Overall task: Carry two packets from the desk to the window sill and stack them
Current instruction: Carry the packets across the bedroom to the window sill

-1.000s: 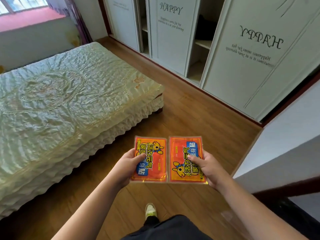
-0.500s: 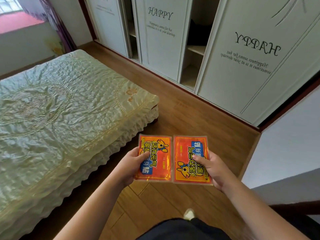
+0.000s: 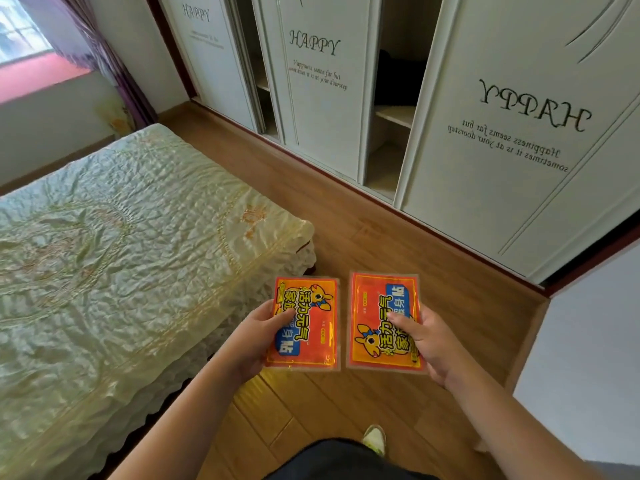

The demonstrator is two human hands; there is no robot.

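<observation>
Orange glossy plastic packets are being carried side by side, just apart: the left hand (image 3: 251,337) is pinching one flat orange packet (image 3: 304,323), the right hand (image 3: 427,342) pinching the other orange packet (image 3: 384,322), thumbs on top. Slick film could be slipping from such light edge grips. Below is wooden plank flooring (image 3: 398,244), a pale green satin bed (image 3: 114,244) left, white wardrobe doors (image 3: 502,98) beyond, the pink window sill (image 3: 38,76) far off

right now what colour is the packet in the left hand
Mostly orange-red with yellow lettering and a blue patch; the packet shows best in the head view.
</observation>
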